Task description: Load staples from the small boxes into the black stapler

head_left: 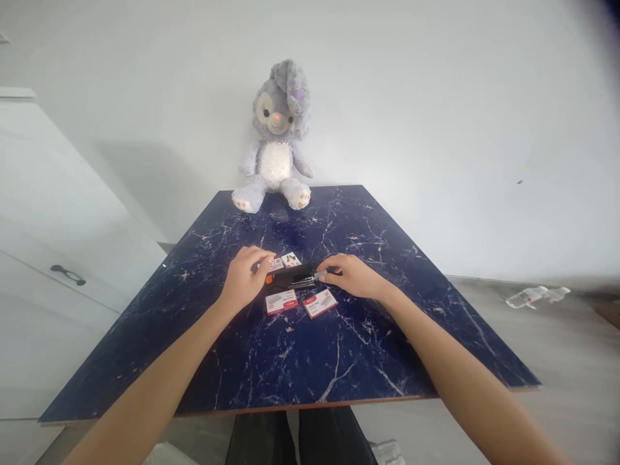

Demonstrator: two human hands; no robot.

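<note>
A black stapler [293, 276] with an orange part at its left end lies opened on the dark blue marbled table, thin metal parts showing along it. My left hand [248, 274] is at its left end, thumb and fingers curled in against it. At the opposite end, my right hand [349, 274] pinches a small grey strip of staples [320, 274], close to the metal parts. Two red-and-white staple boxes, a left one [281, 302] and a right one [320, 303], lie in front. Behind the stapler is another small printed box [290, 260], partly hidden.
A grey plush rabbit [276, 155] sits at the far edge of the table [290, 368], against the wall. To the left stands a white cabinet [43, 310] with a dark handle. Clear plastic packaging [535, 296] lies on the floor at right.
</note>
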